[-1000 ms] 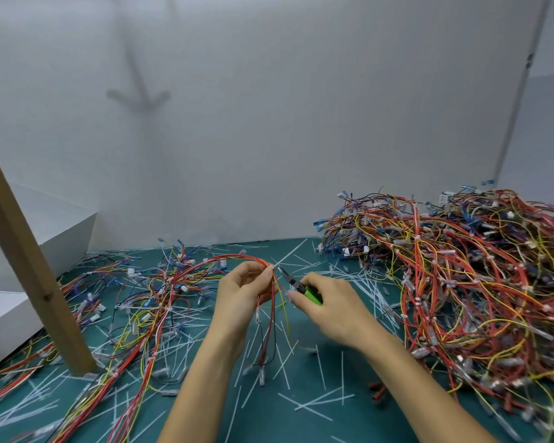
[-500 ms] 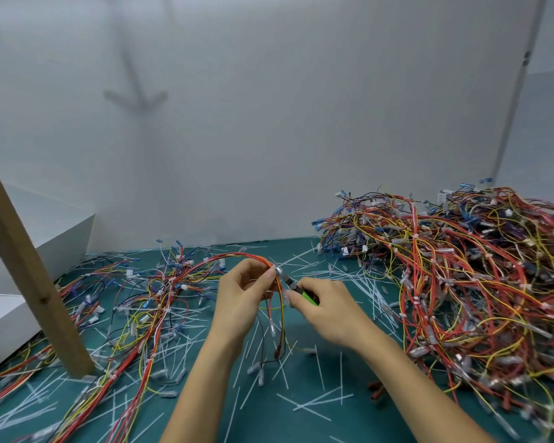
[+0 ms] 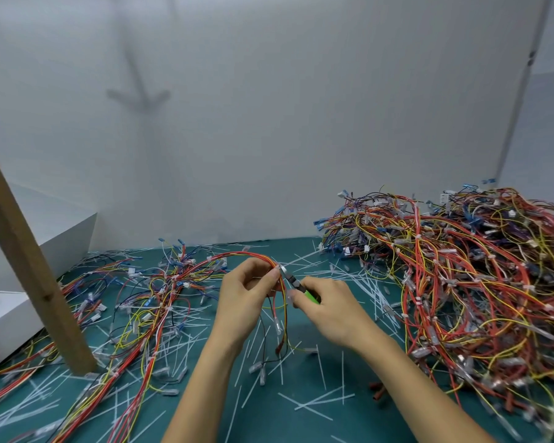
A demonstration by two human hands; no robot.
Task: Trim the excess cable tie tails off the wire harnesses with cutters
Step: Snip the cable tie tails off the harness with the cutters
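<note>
**Wire harness [image 3: 257, 256] held at the cutters [image 3: 296, 284]**

The wire harness, a bundle of red and yellow wires, arches up off the desk [image 3: 269, 420] at mid-frame. The left hand [image 3: 243, 295] pinches it at the top of the bend between thumb and fingers, and the loose ends hang down below the hand to the green desk top. The right hand [image 3: 330, 310] has its fingers curled around the green-handled cutters, whose dark nose points up and left and meets the bundle just beside the left thumb tip. Whether the blades are closed is too small to tell. White cut tails [image 3: 314, 401] litter the desk. Spread harnesses [image 3: 160, 292] lie to the left and a tall heap of harnesses [image 3: 461, 282] stands to the right. A wooden post [image 3: 29, 276] leans before a white box [image 3: 45, 238].
</note>
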